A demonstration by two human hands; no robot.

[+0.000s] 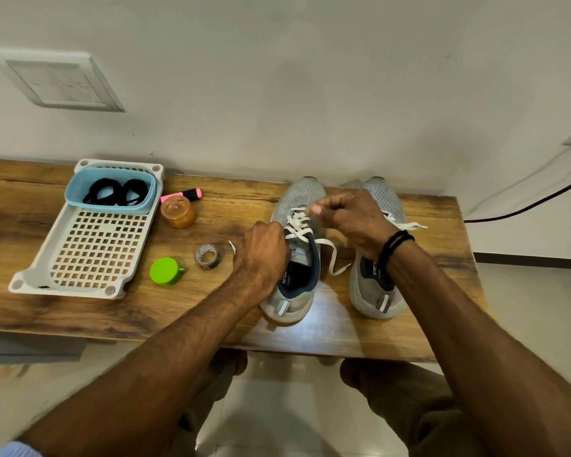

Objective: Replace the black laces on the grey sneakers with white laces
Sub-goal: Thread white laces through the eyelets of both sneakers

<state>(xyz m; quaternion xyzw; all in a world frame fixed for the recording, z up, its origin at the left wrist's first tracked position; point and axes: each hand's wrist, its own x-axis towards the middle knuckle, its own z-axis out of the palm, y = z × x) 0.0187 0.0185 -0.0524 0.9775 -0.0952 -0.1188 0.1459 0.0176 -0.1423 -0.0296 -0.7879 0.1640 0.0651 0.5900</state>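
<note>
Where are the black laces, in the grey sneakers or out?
Out: coiled black laces lie in the light blue plastic tub; grey sneakers show white laces.

Hands (265, 255) (348, 219) seemingly pinch white lace (299, 223) on sneaker (298, 192).

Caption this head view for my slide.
Left hand and right hand grip the white lace threaded through a grey sneaker on the wooden table; black laces lie in a blue tub.

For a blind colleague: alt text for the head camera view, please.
A right hand and left hand pull a white lace through a grey sneaker, its pair beside it, on a wooden table. Black laces lie in a blue tub in a white tray.
</note>
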